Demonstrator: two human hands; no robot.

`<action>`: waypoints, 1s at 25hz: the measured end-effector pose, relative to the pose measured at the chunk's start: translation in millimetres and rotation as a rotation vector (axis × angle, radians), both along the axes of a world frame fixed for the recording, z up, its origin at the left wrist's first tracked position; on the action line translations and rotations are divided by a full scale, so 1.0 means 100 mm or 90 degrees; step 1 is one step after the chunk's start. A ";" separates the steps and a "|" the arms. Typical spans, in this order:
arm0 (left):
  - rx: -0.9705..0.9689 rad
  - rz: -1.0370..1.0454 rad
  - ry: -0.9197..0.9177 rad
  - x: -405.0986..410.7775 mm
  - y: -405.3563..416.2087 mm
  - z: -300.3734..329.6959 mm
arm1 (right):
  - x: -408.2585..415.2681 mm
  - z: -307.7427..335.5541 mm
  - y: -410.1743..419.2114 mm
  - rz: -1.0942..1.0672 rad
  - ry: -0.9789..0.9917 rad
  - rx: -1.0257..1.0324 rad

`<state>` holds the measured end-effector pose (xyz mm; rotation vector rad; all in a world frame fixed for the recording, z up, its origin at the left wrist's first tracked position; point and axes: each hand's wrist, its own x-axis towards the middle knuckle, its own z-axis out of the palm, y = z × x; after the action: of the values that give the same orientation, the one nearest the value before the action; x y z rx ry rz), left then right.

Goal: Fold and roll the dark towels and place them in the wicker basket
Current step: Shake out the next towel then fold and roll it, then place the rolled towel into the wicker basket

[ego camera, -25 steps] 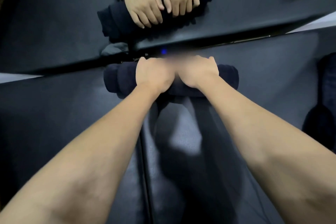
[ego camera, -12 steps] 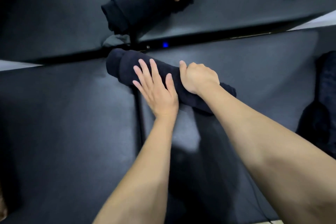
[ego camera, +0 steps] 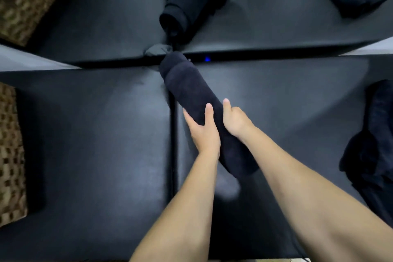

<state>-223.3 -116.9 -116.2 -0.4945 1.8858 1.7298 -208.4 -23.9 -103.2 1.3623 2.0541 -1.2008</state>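
Note:
A dark rolled towel (ego camera: 191, 89) lies slantwise over the middle of the black padded surface (ego camera: 95, 144), its far end near the mirror's lower edge. My left hand (ego camera: 204, 132) grips the roll from the left side, thumb over its top. My right hand (ego camera: 235, 121) grips it from the right, fingers wrapped round and under. The wicker basket (ego camera: 10, 155) shows at the left edge. A heap of loose dark towels (ego camera: 374, 144) lies at the right edge.
A mirror (ego camera: 276, 17) stands along the far side and repeats the roll, my hands, the basket and the heap. A small blue light (ego camera: 207, 59) glows at its base. A seam (ego camera: 172, 144) splits the black surface down the middle.
The roll has swung from lying crosswise to pointing away from me. My left hand, flat on it half a second ago, now grips it. The view has shifted and the basket has come into sight.

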 end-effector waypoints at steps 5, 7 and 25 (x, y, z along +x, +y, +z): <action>0.205 -0.017 -0.184 -0.06 -0.47 0.12 | 0.06 0.27 -0.30 0.043 0.046 -0.010; 0.206 -0.046 -0.204 -0.13 -0.63 0.22 | 0.06 0.41 -0.43 0.044 0.069 -0.023; 0.110 -0.006 0.344 0.04 -2.13 2.69 | 0.20 2.48 -1.74 0.091 0.587 -0.287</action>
<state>-219.7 -330.0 153.3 0.0615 2.0460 2.1501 -188.0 -197.4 144.7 0.4465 2.1157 -2.3256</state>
